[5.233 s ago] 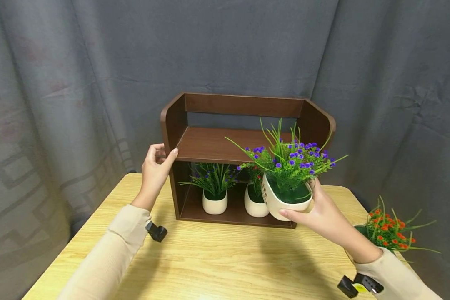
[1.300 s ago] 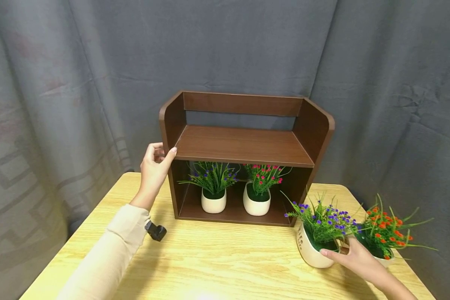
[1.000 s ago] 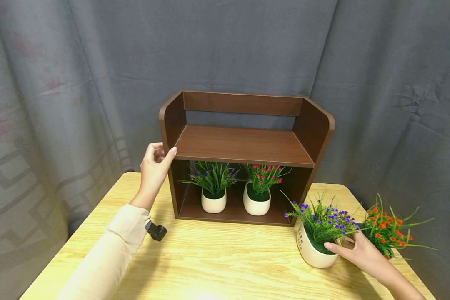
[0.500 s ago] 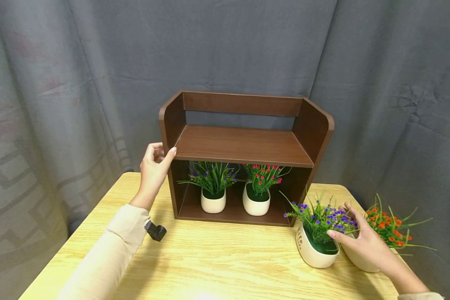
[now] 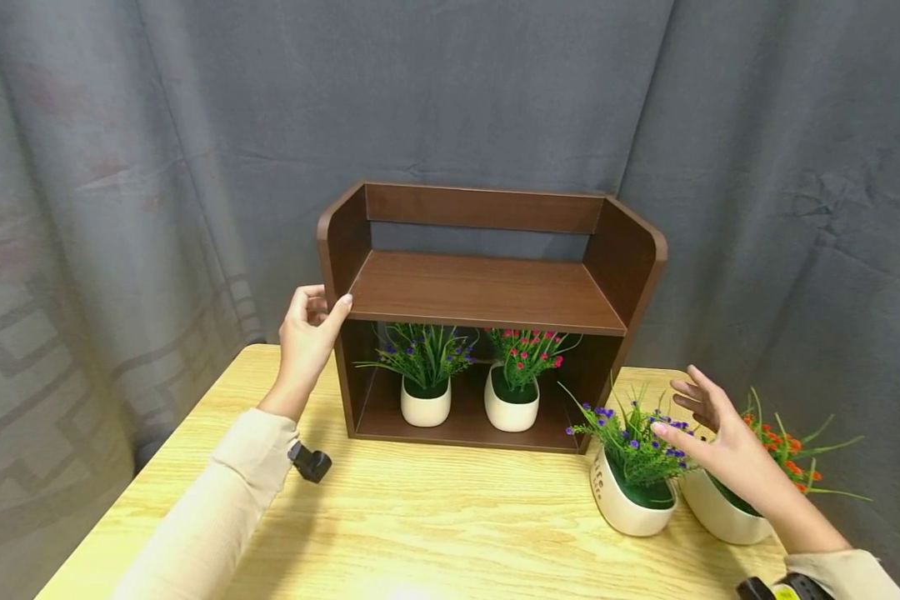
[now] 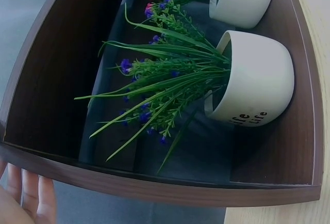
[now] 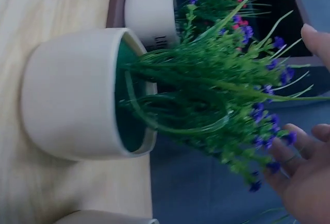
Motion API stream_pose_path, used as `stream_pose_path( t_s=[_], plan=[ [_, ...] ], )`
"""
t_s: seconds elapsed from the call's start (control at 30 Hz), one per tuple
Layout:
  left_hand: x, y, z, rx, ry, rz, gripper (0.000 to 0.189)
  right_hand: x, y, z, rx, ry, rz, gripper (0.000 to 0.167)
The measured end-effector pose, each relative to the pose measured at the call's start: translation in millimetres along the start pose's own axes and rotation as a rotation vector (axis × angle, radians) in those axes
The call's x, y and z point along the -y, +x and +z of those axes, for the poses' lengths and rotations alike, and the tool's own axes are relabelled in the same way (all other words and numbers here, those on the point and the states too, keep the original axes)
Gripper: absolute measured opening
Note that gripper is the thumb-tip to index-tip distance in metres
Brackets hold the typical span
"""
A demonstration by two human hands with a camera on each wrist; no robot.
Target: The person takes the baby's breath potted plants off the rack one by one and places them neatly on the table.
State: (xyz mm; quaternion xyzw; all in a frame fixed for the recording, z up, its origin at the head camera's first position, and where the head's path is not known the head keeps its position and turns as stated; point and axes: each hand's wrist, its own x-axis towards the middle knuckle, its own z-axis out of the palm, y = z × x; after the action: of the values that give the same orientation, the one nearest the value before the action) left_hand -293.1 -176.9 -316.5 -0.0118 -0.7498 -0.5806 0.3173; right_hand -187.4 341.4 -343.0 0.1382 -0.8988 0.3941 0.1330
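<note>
My left hand (image 5: 305, 342) grips the left side panel of a dark brown two-tier shelf (image 5: 487, 287), thumb on the front edge and fingers behind. In the left wrist view, fingers (image 6: 30, 193) show beyond that panel. At the right, my right hand (image 5: 731, 446) hovers with spread fingers beside the blossoms of a purple-flowered potted plant (image 5: 632, 504). Its white pot, lettered on the side, stands upright on the table. The right wrist view has the hand (image 7: 307, 177) by the flower tips, away from the pot (image 7: 72, 95).
On the lower tier stand two white pots, one with purple flowers (image 5: 426, 408) and one with pink-red flowers (image 5: 512, 410). An orange-flowered potted plant (image 5: 727, 512) sits behind my right hand near the table's right edge. Grey curtains (image 5: 487, 92) hang behind the wooden table (image 5: 420, 508).
Earlier my right hand held the purple-flowered potted plant up before the shelf. The plant now stands on the table at right; that hand has let go and risen. My left hand stays put.
</note>
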Motion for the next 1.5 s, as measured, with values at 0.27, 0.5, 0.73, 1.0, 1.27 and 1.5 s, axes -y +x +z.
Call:
stream_pose_path(
  t_s=[0.27,0.5,0.73,1.0,1.27,1.5],
  plan=[
    [1.7,0.3,-0.7,0.000,0.006,0.012,0.043,12,14.2,-9,-0.039,-0.038,-0.041,0.091],
    [0.6,0.7,-0.5,0.004,-0.005,0.007,0.043,23,27.2,-11,-0.060,-0.027,-0.059,0.086],
    [-0.4,0.9,-0.3,0.003,0.004,-0.002,0.043,35,42.8,-11,-0.061,-0.029,-0.065,0.080],
    [-1.4,-0.1,-0.4,0.000,-0.015,-0.001,0.042,47,67.3,-9,-0.054,-0.051,-0.035,0.078],
    [-0.5,0.0,-1.0,0.001,0.003,0.000,0.043,56,86.3,-5,-0.055,-0.063,0.021,0.083],
    [-0.7,0.5,-0.5,-0.002,-0.001,0.010,0.042,59,98.1,-3,-0.053,-0.041,0.072,0.090]
  ],
)
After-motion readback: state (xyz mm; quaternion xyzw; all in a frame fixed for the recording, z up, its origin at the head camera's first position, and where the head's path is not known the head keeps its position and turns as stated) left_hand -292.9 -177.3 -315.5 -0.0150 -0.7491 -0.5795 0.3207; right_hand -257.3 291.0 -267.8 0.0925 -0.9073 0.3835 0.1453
